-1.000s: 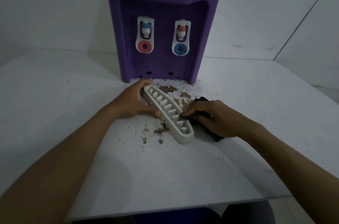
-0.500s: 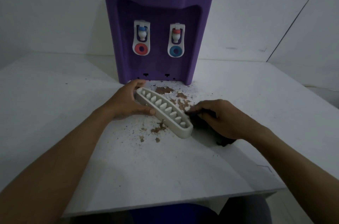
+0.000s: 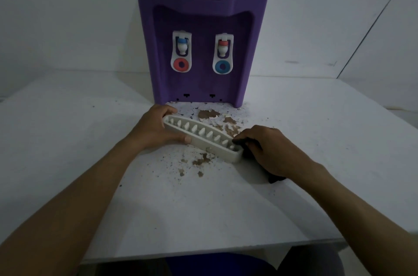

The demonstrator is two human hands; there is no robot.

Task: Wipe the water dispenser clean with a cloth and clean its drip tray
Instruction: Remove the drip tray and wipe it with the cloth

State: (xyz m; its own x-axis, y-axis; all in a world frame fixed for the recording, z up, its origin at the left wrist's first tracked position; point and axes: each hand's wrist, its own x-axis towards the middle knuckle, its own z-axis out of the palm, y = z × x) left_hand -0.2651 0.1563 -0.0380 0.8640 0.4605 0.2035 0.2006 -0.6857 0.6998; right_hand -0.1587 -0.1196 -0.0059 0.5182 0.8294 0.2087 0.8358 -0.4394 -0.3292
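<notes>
On the white table (image 3: 67, 140), just before the purple water dispenser (image 3: 251, 49), the drip tray (image 3: 200, 134) lay slantwise amid brown dirt (image 3: 203, 160). My left hand (image 3: 153, 132) gripped its far end, fingers curled over the rim, and my right hand (image 3: 270, 151) pinched the dark cloth (image 3: 274, 178) against its near end.

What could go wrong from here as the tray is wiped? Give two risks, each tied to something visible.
1. The left hand grips the tray at one end only; the right hand pressing the cloth at the other end might make it pivot or slide.
2. The cloth lies beside brown dirt on the table, so it may pick some up and smear the dispenser later.
</notes>
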